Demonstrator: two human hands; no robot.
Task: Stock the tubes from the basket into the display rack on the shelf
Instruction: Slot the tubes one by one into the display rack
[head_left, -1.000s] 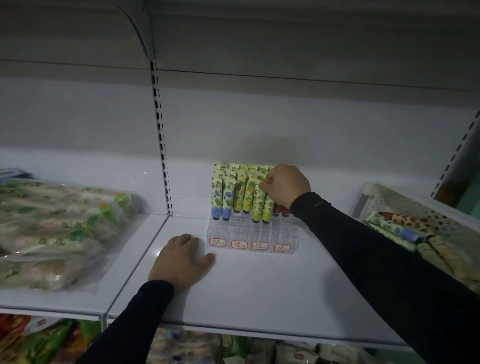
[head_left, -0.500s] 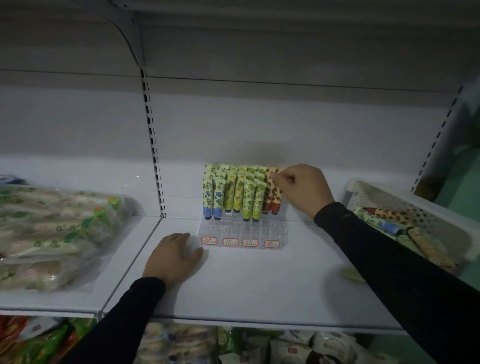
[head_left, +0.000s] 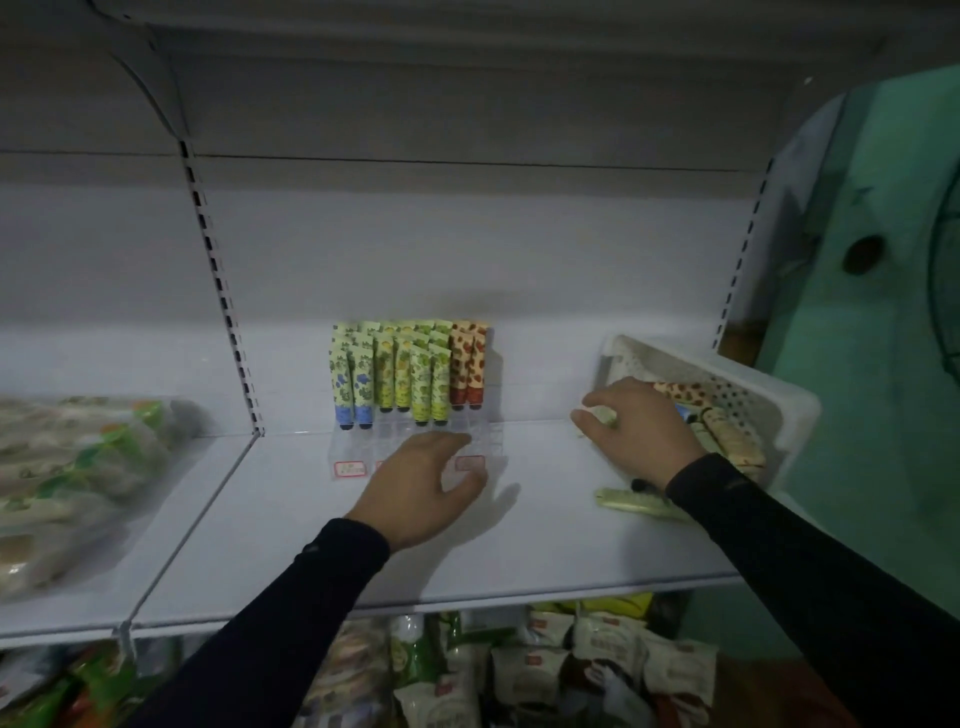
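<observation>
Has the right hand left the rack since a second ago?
Yes. The right hand has moved rightward from the display rack to the basket, touching the tubes there.

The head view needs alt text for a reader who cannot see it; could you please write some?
A person's right hand reaches into a white basket of tubes while the left hand hovers before a clear display rack of standing tubes.
</observation>
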